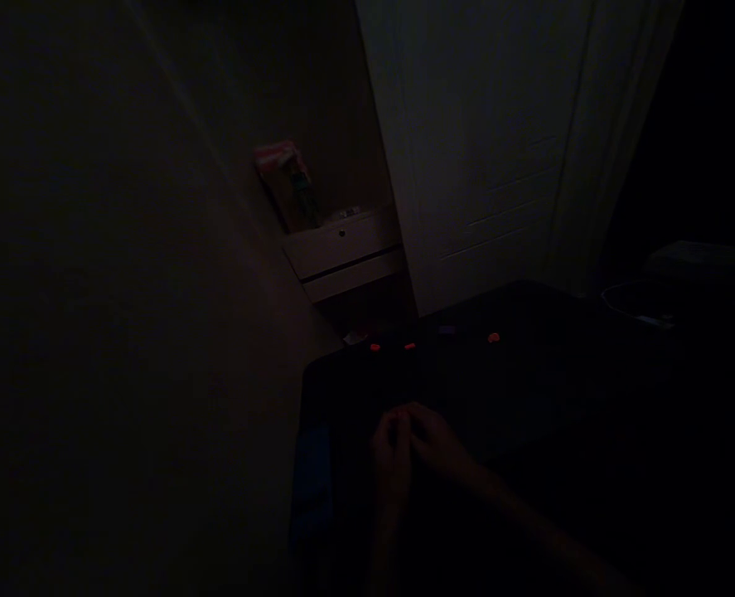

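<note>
In very dim light my left hand (392, 452) and my right hand (434, 439) meet over a dark table (355, 385). Both have curled fingers, and their fingertips come together in a pinch. Whatever lies between them, if anything, is too dark to make out. Beyond the hands, near the far edge, are a small red-orange piece (375, 347), a flat red piece (410, 346), a dim purple piece (447, 330) and a rounded orange piece (494, 337).
A blue item (312, 477) lies along the table's left edge. Past the far edge stand a pale door (485, 141) and a drawer unit (348, 245) with a red-and-white topped bag (286, 186) on it. A thin white cable (621, 303) curves at the right.
</note>
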Demonstrator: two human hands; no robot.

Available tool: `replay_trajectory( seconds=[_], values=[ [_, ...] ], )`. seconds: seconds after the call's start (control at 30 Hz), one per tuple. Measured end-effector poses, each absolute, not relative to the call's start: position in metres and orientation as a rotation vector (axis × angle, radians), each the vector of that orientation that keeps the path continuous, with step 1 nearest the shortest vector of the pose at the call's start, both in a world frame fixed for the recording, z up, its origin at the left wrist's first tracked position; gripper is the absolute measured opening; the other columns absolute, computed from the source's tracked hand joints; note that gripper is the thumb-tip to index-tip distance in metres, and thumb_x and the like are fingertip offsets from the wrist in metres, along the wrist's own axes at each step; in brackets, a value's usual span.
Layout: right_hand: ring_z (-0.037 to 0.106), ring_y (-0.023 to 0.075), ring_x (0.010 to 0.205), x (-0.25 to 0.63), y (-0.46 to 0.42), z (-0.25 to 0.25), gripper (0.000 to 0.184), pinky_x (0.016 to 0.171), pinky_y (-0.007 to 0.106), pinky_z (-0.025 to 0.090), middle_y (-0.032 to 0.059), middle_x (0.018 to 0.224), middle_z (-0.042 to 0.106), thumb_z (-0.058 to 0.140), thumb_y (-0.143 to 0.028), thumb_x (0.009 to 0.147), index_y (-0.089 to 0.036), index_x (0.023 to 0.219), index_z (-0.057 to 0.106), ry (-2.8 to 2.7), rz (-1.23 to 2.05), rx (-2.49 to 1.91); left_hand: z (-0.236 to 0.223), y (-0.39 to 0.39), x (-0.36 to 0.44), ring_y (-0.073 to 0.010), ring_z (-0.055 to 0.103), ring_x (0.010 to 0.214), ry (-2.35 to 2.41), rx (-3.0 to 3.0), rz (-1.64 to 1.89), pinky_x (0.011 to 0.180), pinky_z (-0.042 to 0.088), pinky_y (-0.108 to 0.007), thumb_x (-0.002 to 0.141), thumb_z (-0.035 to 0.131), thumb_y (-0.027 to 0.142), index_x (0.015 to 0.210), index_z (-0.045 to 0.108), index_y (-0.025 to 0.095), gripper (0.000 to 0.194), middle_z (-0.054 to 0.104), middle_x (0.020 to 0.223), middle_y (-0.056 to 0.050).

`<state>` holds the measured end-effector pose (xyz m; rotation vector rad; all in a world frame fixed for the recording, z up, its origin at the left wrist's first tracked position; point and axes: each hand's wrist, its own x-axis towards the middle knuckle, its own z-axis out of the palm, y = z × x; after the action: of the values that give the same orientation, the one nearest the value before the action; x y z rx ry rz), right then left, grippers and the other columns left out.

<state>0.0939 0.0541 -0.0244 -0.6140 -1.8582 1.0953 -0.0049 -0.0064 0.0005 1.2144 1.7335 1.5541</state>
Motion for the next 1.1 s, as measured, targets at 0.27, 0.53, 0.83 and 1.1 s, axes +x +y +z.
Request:
replay_trajectory(
  seconds=[0.27,0.53,0.83,1.1],
  values=[
    [0.068,0.0236,0.099,0.0943,0.0548,-0.0223,0.02,0.09,0.037,0.053,0.0103,0.107,0.072,0.055,-0.017,0.094,-0.018,0.109,0.069,-1.87,1.069,-0.61,-0.0007,-0.0048,-0.0065,-0.0259,0.069,0.095,1.733,1.229,1.513,0.088,0.051,-0.036,0.095,0.054,0.048,0.096,0.071,0.017,0.035,0.074,0.098,-0.01],
    [0.068,0.0227,0.099,0.094,0.0562,-0.0239,0.02,0.09,0.036,0.053,0.01,0.107,0.072,0.055,-0.018,0.095,-0.018,0.11,0.069,-1.882,1.065,-0.589,-0.0018,-0.0056,-0.0062,-0.0254,0.069,0.095,1.742,1.234,1.515,0.088,0.051,-0.035,0.096,0.054,0.046,0.097,0.07,0.017,0.033,0.074,0.098,-0.009],
    [0.067,0.0235,0.101,0.0956,0.0558,-0.0235,0.021,0.092,0.038,0.052,0.0102,0.108,0.072,0.054,-0.018,0.096,-0.019,0.11,0.07,-1.888,1.063,-0.599,-0.0027,-0.0067,-0.0062,-0.0251,0.07,0.095,1.747,1.237,1.519,0.086,0.051,-0.035,0.097,0.055,0.046,0.097,0.071,0.018,0.032,0.075,0.098,-0.008],
    [0.068,0.023,0.101,0.0953,0.0548,-0.022,0.021,0.091,0.036,0.052,0.0099,0.109,0.072,0.053,-0.016,0.096,-0.019,0.109,0.069,-1.894,1.062,-0.616,-0.0032,-0.0058,-0.0059,-0.0241,0.069,0.094,1.742,1.225,1.512,0.085,0.051,-0.033,0.096,0.055,0.044,0.098,0.07,0.018,0.03,0.074,0.097,-0.008]
  ],
)
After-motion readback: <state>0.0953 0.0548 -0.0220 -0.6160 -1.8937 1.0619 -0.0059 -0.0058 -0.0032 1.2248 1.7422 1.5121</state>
